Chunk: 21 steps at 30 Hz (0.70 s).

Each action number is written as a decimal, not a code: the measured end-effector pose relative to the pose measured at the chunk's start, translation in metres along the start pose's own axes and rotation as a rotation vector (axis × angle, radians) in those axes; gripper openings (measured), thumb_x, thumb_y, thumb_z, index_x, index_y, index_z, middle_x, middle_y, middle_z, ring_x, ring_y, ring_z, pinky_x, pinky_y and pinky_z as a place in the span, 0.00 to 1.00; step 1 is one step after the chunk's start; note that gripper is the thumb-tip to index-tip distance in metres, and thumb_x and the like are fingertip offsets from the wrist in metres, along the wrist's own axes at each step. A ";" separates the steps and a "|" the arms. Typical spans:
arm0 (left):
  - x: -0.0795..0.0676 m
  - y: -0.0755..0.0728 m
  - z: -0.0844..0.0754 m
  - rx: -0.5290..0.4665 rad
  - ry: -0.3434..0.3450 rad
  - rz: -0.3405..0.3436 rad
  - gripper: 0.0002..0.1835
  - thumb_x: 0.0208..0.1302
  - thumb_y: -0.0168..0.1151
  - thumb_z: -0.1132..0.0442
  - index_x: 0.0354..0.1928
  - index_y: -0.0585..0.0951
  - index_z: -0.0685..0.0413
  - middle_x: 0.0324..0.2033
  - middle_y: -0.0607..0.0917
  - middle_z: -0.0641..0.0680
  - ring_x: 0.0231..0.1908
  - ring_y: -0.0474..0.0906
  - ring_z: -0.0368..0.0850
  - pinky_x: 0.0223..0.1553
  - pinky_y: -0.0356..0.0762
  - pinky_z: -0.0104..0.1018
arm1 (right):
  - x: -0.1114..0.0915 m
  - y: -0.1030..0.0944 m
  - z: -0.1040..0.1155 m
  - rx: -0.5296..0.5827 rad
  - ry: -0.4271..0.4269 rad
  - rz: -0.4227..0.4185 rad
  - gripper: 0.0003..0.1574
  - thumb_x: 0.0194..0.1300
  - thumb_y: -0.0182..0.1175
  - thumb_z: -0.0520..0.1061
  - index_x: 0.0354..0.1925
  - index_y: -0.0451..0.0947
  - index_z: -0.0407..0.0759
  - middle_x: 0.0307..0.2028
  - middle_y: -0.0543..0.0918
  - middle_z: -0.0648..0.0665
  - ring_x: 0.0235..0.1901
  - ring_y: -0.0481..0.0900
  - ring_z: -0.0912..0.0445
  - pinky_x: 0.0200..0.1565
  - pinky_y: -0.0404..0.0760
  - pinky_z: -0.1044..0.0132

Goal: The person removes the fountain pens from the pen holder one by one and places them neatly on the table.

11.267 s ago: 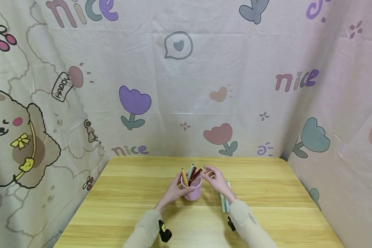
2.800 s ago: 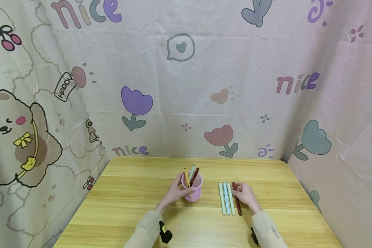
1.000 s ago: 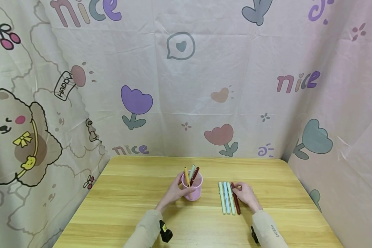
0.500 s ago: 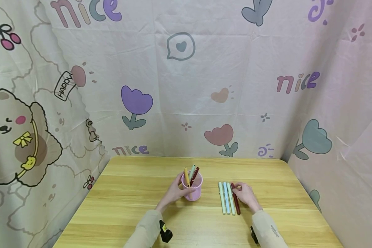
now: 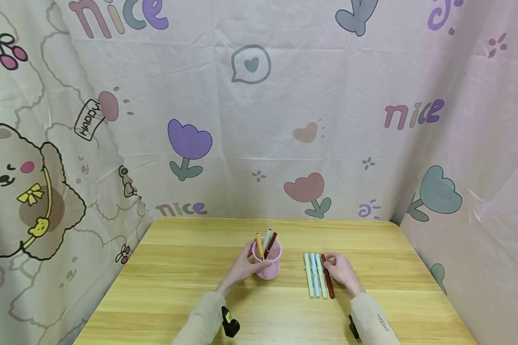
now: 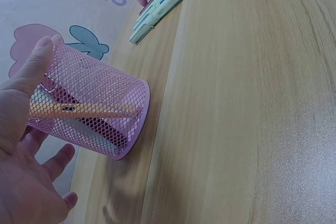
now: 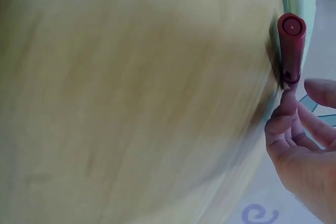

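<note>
Four pens (image 5: 315,278) abreast; seemingly pinching red pen (image 5: 330,286) at far end with nearer right hand (image 5: 342,271) — lying leftward, long axis fore-and-aft; gripping cup (image 5: 274,271) with left hand (image 5: 241,266)

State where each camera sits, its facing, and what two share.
Head: on the head, facing forward and down over the table and printed cloth; left hand, right hand and sleeves show.
Left wrist: on that wrist, facing the pink mesh cup; left hand at left, right hand at top.
Right wrist: on that wrist, facing the dark red pen on the table; right hand shows.
Head and left wrist share the cup.
</note>
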<state>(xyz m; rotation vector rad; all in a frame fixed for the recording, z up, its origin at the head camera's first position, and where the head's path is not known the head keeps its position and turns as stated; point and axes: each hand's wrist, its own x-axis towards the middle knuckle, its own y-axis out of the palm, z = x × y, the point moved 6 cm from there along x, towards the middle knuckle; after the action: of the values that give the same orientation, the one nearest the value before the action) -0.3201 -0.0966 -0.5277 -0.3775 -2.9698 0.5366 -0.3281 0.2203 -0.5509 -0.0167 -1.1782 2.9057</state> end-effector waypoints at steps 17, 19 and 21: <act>0.002 0.001 0.000 -0.002 0.012 -0.003 0.52 0.57 0.76 0.53 0.77 0.57 0.58 0.72 0.66 0.69 0.72 0.63 0.70 0.71 0.59 0.72 | 0.007 0.009 0.061 0.163 -0.174 -0.087 0.20 0.68 0.61 0.38 0.57 0.79 0.32 0.37 0.83 0.43 0.31 0.74 0.62 0.33 0.75 0.73; 0.002 0.001 0.000 -0.006 0.013 -0.003 0.51 0.57 0.76 0.53 0.77 0.57 0.58 0.72 0.67 0.69 0.72 0.63 0.70 0.71 0.58 0.72 | 0.009 0.014 0.071 0.183 -0.209 -0.081 0.19 0.68 0.62 0.39 0.56 0.80 0.33 0.36 0.83 0.43 0.29 0.73 0.64 0.32 0.74 0.74; 0.003 0.001 0.000 -0.006 0.018 -0.004 0.51 0.57 0.76 0.53 0.77 0.57 0.58 0.72 0.67 0.70 0.72 0.63 0.71 0.71 0.57 0.72 | 0.010 0.019 0.080 0.193 -0.240 -0.079 0.19 0.67 0.63 0.39 0.54 0.81 0.33 0.35 0.83 0.44 0.29 0.73 0.65 0.32 0.74 0.75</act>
<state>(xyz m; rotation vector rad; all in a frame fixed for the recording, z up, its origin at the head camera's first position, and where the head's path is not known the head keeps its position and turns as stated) -0.3224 -0.0952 -0.5283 -0.3751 -2.9548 0.5203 -0.3396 0.1511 -0.5071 0.3802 -0.8907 2.9993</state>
